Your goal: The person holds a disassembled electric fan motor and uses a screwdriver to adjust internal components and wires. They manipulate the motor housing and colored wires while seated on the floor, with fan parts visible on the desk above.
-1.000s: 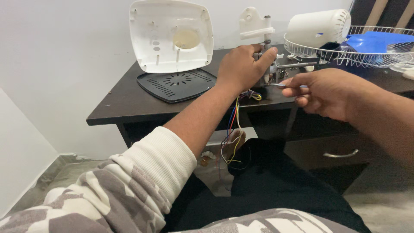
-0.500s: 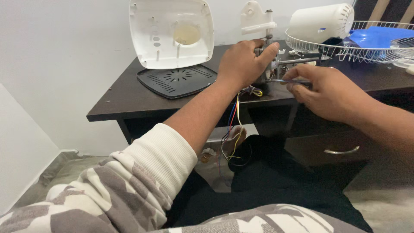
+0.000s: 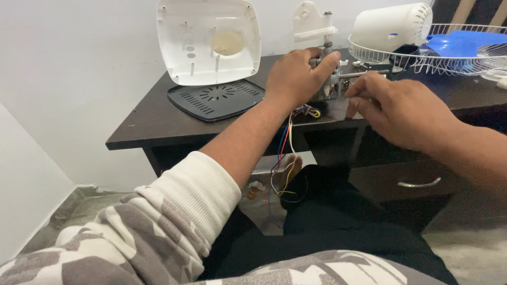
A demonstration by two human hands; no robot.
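Left hand (image 3: 296, 76) gripping motor assembly (image 3: 332, 84), right hand (image 3: 396, 108) alongside

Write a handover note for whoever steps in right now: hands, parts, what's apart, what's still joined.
Left hand grips the small metal motor part at the desk edge.
Right hand pinches something small beside it; what it is can't be made out.
Coloured wires hang from the part below the desk.
Already off: white cover, dark vent plate, white housing, wire guard, blue blade.
Wires still attached.

Small metal motor assembly (image 3: 334, 84) upright at dark desk's front edge; coloured wires (image 3: 285, 158) hang from it below the desk.
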